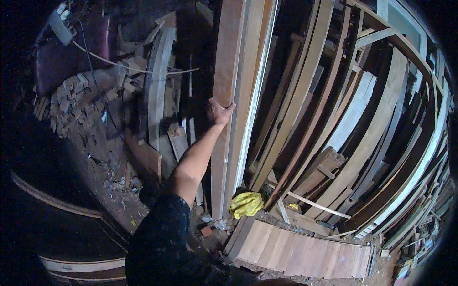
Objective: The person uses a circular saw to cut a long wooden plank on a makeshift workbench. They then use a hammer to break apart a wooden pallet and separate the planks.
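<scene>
My left hand is closed around the left edge of a tall brown wooden board, with the arm stretched forward. The thumb lies across the board's front face, while the other fingers are mostly hidden behind its edge. Other long boards stand upright against this one on its right. A crumpled yellow cloth lies by the foot of the boards. My right hand is out of view.
Many long planks lean on the right. Low on the right lies a row of short light boards. Wood offcuts are piled at the left, below an electrical box with hanging cables. Debris litters the ground.
</scene>
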`<action>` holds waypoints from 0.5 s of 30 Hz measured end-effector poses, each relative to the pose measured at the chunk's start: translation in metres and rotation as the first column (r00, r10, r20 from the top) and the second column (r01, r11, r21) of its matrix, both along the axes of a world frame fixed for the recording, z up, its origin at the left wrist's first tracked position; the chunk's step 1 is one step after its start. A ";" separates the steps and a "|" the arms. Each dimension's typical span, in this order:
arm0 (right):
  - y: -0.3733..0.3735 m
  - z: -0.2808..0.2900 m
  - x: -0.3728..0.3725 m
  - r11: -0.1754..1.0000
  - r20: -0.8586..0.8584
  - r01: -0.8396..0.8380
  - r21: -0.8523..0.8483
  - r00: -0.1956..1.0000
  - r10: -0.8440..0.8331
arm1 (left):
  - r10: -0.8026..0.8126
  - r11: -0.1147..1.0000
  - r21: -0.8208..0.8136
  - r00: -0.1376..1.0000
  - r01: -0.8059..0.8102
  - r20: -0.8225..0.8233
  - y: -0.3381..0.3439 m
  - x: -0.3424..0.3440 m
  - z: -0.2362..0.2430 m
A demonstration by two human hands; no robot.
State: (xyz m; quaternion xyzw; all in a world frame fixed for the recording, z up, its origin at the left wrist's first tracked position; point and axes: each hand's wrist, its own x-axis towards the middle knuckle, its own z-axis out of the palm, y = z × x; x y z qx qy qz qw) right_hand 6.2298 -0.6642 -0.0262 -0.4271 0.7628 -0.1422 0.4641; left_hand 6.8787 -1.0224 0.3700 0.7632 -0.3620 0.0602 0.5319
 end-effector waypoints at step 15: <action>-0.010 -0.100 -0.026 0.981 -0.129 -0.107 -0.162 0.988 0.087 | -0.041 0.944 -0.317 0.984 0.094 0.171 0.134 -0.085 0.002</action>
